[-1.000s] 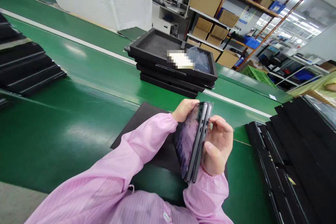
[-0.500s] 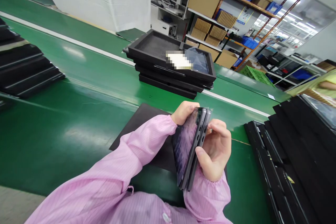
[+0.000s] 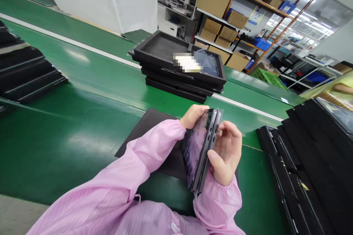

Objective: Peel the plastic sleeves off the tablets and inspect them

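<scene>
Two dark tablets [image 3: 202,150] stand on edge, pressed side by side, above a black mat [image 3: 146,132]. Small port openings show along their near edges, and the left one has a glossy, reflecting screen. Clear film sticks out at their upper right corner. My left hand [image 3: 193,116] is closed around their far upper edge, its fingers partly hidden behind the screen. On the right side, my right hand [image 3: 227,152] rests with its thumb against the rear tablet and its curled fingertips at the upper edge by the film.
Beyond the mat stands a stack of black trays [image 3: 176,84], its top tray holding a film-wrapped item [image 3: 208,62]. More black trays [image 3: 309,161] are piled at right, others [image 3: 24,69] at left. All stand on a green bench [image 3: 91,136]. A person's yellow sleeve [image 3: 325,86] shows at far right.
The tablets have risen slightly in my hands. My right hand has shifted a little upward along their side, with its thumb still against the rear tablet.
</scene>
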`<state>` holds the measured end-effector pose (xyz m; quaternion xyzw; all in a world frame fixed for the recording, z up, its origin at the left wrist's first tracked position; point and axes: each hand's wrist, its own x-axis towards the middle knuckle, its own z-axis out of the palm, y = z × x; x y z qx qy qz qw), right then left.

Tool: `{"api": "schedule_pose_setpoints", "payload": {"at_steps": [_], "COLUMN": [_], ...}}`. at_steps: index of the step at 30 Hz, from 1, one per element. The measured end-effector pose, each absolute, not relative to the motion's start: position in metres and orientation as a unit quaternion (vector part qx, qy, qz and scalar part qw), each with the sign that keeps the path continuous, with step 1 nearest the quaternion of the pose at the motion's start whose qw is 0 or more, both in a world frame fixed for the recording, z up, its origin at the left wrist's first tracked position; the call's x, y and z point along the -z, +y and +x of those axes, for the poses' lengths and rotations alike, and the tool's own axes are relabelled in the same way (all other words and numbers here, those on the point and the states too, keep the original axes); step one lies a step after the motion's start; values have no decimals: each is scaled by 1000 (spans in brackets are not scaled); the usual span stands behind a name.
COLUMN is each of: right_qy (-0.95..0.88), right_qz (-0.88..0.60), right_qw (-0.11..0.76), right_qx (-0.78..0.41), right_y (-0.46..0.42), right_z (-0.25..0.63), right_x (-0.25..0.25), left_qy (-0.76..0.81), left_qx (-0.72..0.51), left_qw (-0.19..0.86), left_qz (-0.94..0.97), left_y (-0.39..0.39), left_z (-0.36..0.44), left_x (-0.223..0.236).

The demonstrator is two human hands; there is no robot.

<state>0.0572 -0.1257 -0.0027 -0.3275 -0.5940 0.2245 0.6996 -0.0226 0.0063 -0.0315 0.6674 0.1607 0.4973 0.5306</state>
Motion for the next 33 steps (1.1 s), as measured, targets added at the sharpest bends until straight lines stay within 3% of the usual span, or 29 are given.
{"api": "schedule_pose_setpoints", "payload": {"at_steps": [11, 33], "right_qy": [-530, -424], "right_qz": [-353, -365], "right_qw": [726, 763], "right_qx": [-260, -324], "right_y": [-118, -112], "right_z": [65, 93], "right_x": [8, -3], "left_qy": [187, 270], "left_qx": [-504, -513], "left_qw": [568, 428], "left_qz": [624, 693], "left_y": [13, 9], "left_z": [-17, -12], "left_x": [35, 37]}}
